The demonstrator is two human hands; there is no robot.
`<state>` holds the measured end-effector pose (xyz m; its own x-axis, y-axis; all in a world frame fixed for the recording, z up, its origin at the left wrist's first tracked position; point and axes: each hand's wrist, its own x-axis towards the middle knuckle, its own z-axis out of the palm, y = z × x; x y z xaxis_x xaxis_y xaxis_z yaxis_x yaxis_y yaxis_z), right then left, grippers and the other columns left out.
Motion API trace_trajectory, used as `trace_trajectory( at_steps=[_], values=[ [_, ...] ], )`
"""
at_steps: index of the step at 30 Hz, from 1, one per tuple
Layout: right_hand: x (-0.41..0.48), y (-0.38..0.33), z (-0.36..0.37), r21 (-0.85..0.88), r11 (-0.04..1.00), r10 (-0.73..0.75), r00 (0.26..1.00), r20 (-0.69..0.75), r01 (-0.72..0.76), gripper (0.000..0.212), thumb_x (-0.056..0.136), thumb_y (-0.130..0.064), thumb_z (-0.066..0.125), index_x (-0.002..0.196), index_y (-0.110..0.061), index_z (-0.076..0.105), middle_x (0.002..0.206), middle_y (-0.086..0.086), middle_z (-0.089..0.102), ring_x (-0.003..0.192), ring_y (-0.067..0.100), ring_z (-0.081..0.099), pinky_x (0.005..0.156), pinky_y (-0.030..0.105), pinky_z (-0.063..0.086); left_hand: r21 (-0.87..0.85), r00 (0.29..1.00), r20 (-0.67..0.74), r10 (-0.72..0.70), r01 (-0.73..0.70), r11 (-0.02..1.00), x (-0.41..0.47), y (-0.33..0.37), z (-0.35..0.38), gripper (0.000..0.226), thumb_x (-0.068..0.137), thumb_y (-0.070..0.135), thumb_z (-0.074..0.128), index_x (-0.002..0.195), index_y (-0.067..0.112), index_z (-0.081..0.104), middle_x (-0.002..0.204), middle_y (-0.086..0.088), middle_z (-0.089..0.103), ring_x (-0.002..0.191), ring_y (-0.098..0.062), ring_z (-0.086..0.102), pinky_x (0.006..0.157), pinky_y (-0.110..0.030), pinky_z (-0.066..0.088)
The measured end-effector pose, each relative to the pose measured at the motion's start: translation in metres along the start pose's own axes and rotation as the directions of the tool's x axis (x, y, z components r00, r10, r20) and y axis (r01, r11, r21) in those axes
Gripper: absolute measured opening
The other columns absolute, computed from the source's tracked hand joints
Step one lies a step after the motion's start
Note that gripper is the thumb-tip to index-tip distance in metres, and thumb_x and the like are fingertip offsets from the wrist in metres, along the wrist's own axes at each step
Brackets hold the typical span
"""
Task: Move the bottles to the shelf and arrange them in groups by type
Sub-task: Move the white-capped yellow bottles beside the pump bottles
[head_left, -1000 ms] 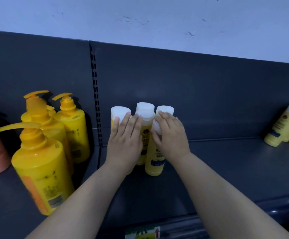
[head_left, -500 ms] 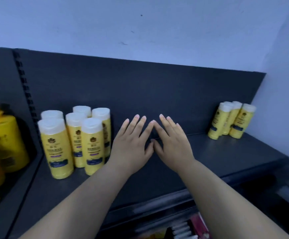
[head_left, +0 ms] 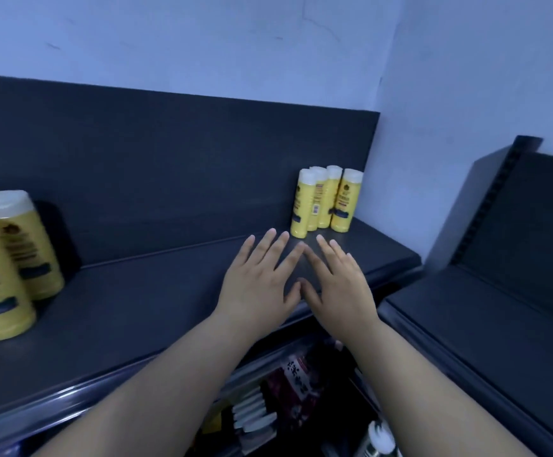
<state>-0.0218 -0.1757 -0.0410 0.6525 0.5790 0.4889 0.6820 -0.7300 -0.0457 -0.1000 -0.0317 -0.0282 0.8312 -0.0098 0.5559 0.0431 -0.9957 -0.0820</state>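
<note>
Left grip: your left grip (head_left: 257, 285) is flat and holds nothing, its fingers straight and spread over the shelf (head_left: 130, 311); you cannot tell whether the palm touches the surface.
Right grip: your right grip (head_left: 341, 285) is just as flat and empty. Its forefinger tip meets the left one and the thumbs nearly touch, so the two make a wedge.
Bottles, right group: four yellow bottles (head_left: 326, 199) with white caps stand upright and packed together at the far right end of the shelf, against the back panel (head_left: 169, 159). They are just beyond your fingertips and untouched.
Bottles, left group: more white-capped yellow bottles (head_left: 4, 258) stand at the left edge of the view, blurred and well apart from your hands. Their number cannot be told.
Shelf: dark grey, with a rounded front lip.
Below the shelf: packaged goods (head_left: 288, 387), too blurred to name.
Side unit: a second dark shelf unit (head_left: 499, 324) stands at an angle on the right.
Wall: a pale blue wall (head_left: 202, 44) rises behind.
</note>
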Motion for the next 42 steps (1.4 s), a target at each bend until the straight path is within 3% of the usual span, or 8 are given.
trace_trajectory(
  at_steps=[10, 15, 18, 23, 30, 35, 39, 42],
  values=[
    [-0.011, 0.037, 0.022, 0.042, 0.996, 0.085, 0.996, -0.009, -0.085, 0.06, 0.092, -0.05, 0.029, 0.14, -0.018, 0.042, 0.149, 0.01, 0.037, 0.139, 0.028, 0.033, 0.109, 0.047, 0.032, -0.008, 0.996, 0.087, 0.033, -0.033, 0.999, 0.019, 0.022, 0.042, 0.059, 0.086, 0.046, 0.035, 0.138, 0.019, 0.045, 0.14, -0.009, 0.049, 0.133, -0.025, 0.042, 0.109, -0.047, 0.034],
    [0.017, 0.049, 0.036, 0.036, 0.996, 0.076, 0.995, 0.071, -0.078, 0.069, 0.088, -0.057, 0.012, 0.149, -0.025, 0.021, 0.158, 0.003, 0.014, 0.146, 0.019, 0.009, 0.118, 0.038, 0.011, -0.029, 0.995, 0.104, 0.012, -0.009, 1.0, 0.041, 0.011, 0.064, 0.061, 0.087, 0.048, 0.028, 0.139, 0.02, 0.043, 0.143, -0.007, 0.046, 0.136, -0.023, 0.037, 0.112, -0.045, 0.027],
    [0.048, 0.054, 0.043, 0.024, 0.997, 0.077, 0.993, 0.088, -0.079, 0.071, 0.086, -0.059, 0.008, 0.149, -0.026, 0.017, 0.159, 0.001, 0.009, 0.146, 0.018, 0.003, 0.118, 0.036, 0.006, -0.043, 0.994, 0.107, -0.006, 0.011, 0.999, 0.061, -0.007, 0.078, 0.063, 0.087, 0.048, 0.024, 0.142, 0.021, 0.039, 0.146, -0.006, 0.042, 0.138, -0.022, 0.033, 0.114, -0.044, 0.023],
    [0.104, 0.058, 0.062, 0.03, 0.996, 0.081, 0.994, 0.066, -0.083, 0.058, 0.096, -0.048, 0.034, 0.148, -0.024, 0.024, 0.158, 0.003, 0.016, 0.146, 0.021, 0.009, 0.119, 0.04, 0.012, -0.041, 0.995, 0.086, -0.048, 0.052, 0.998, 0.092, -0.047, 0.102, 0.064, 0.087, 0.049, 0.024, 0.142, 0.02, 0.037, 0.145, -0.006, 0.043, 0.138, -0.022, 0.034, 0.113, -0.041, 0.019],
    [0.135, 0.065, 0.095, 0.019, 0.996, 0.087, 0.993, 0.086, -0.088, 0.056, 0.097, -0.046, 0.036, 0.148, -0.025, 0.023, 0.158, 0.002, 0.013, 0.146, 0.019, 0.007, 0.119, 0.035, 0.008, -0.062, 0.99, 0.13, -0.047, 0.055, 0.997, 0.122, -0.076, 0.14, 0.065, 0.086, 0.048, 0.022, 0.142, 0.019, 0.038, 0.144, -0.006, 0.044, 0.137, -0.022, 0.035, 0.112, -0.039, 0.019],
    [0.154, 0.09, 0.102, 0.012, 0.992, 0.127, 0.987, 0.099, -0.129, 0.068, 0.089, -0.056, 0.014, 0.148, -0.025, 0.023, 0.158, 0.003, 0.016, 0.146, 0.021, 0.01, 0.118, 0.036, 0.009, -0.104, 0.989, 0.145, -0.02, 0.035, 0.994, 0.144, -0.084, 0.156, 0.063, 0.086, 0.045, 0.025, 0.141, 0.017, 0.04, 0.142, -0.005, 0.047, 0.136, -0.022, 0.037, 0.111, -0.042, 0.026],
    [0.185, 0.117, 0.101, 0.082, 0.983, 0.163, 0.986, 0.028, -0.165, 0.063, 0.091, -0.048, 0.029, 0.147, -0.021, 0.028, 0.156, 0.004, 0.021, 0.145, 0.022, 0.015, 0.118, 0.039, 0.015, -0.132, 0.997, 0.078, 0.0, 0.011, 0.991, 0.181, -0.095, 0.163, 0.057, 0.086, 0.03, 0.042, 0.141, 0.014, 0.04, 0.141, -0.006, 0.048, 0.135, -0.024, 0.039, 0.11, -0.042, 0.026],
    [0.212, 0.139, 0.103, 0.129, 0.981, 0.151, 0.988, -0.024, -0.147, 0.057, 0.095, -0.043, 0.039, 0.146, -0.019, 0.031, 0.156, 0.005, 0.022, 0.144, 0.023, 0.018, 0.117, 0.041, 0.018, -0.193, 0.996, 0.078, 0.035, -0.02, 0.981, 0.215, -0.1, 0.165, 0.061, 0.09, 0.016, 0.05, 0.146, 0.016, 0.028, 0.15, -0.003, 0.034, 0.141, -0.021, 0.026, 0.115, -0.037, 0.016]
  ],
)
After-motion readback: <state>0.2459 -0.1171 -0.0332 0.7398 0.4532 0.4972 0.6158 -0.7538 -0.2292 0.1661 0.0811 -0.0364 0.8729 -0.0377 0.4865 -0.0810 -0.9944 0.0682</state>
